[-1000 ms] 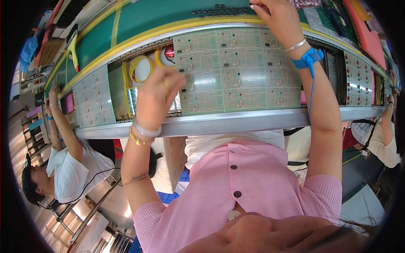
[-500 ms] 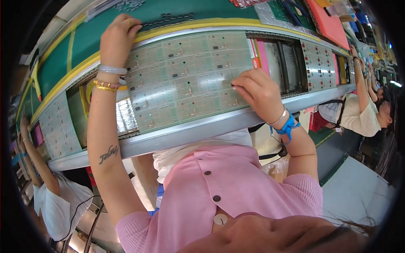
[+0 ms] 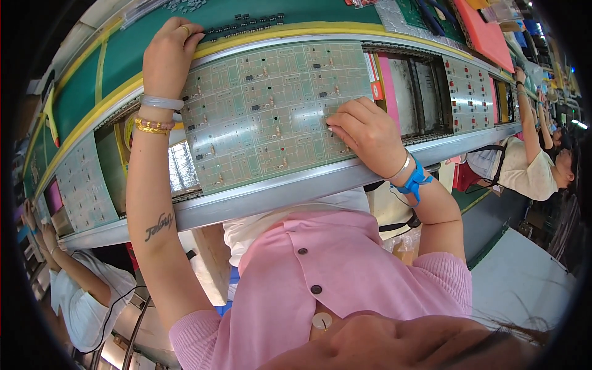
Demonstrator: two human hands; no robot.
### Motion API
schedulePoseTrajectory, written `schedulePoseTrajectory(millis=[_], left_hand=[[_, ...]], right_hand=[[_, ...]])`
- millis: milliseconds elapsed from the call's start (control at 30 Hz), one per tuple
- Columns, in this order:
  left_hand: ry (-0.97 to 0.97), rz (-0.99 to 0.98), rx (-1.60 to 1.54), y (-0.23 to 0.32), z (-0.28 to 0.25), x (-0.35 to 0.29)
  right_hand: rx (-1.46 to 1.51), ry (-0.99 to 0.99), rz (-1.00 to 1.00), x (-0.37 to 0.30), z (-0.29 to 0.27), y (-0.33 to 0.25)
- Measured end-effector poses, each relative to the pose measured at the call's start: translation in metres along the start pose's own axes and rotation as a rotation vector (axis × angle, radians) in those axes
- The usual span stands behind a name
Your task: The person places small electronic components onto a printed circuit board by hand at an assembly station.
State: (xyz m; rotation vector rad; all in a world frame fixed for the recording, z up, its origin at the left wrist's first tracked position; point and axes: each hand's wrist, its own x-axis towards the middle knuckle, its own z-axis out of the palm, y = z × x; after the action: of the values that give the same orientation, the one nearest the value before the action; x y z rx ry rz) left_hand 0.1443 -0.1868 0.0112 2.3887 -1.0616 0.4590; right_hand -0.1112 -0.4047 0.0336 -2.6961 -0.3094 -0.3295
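Observation:
A large green panel of printed circuit boards (image 3: pixel 237 139) lies across the metal rails in front of me, with several small black chips and other parts on it. Over its right part, my right hand (image 3: pixel 369 137) is closed in a pinch, a small black chip showing at its fingertips. At the far left, my left hand (image 3: pixel 168 55) reaches past the panel, thumb and finger pinched at the end of rows of loose black chips (image 3: pixel 243 26) on the green bench. Whatever those left fingertips hold is too small to make out.
A metal front rail (image 3: pixel 277 185) runs between me and the panel. More board panels lie at the left (image 3: pixel 83 185) and right (image 3: pixel 470 95). Pliers (image 3: pixel 430 15) and a pink sheet (image 3: pixel 484 37) lie back right. Co-workers stand at both sides.
My right hand has moved a little left over the panel, still pinching. My left hand has shifted slightly at the black chips, its fingertips still together.

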Motion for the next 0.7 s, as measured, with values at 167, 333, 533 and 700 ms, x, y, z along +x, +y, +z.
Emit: schedulePoseTrajectory(millis=[167, 333, 533, 700], left_hand=[[0.002, 0.015, 0.012, -0.0006, 0.0001, -0.0022], [0.005, 0.015, -0.001, 0.0001, 0.0005, 0.0002], [0.026, 0.025, -0.001, -0.0006, 0.0014, -0.0009], [0.028, 0.045, 0.007, -0.0066, 0.0004, -0.0028]], right_hand=[[-0.016, -0.007, -0.024, -0.0003, 0.0027, -0.0002], [-0.042, -0.005, -0.034, 0.0008, 0.0021, 0.0001], [-0.05, -0.017, -0.045, -0.0002, 0.0024, 0.0008], [-0.154, -0.098, -0.109, -0.0029, -0.0046, -0.0047]])
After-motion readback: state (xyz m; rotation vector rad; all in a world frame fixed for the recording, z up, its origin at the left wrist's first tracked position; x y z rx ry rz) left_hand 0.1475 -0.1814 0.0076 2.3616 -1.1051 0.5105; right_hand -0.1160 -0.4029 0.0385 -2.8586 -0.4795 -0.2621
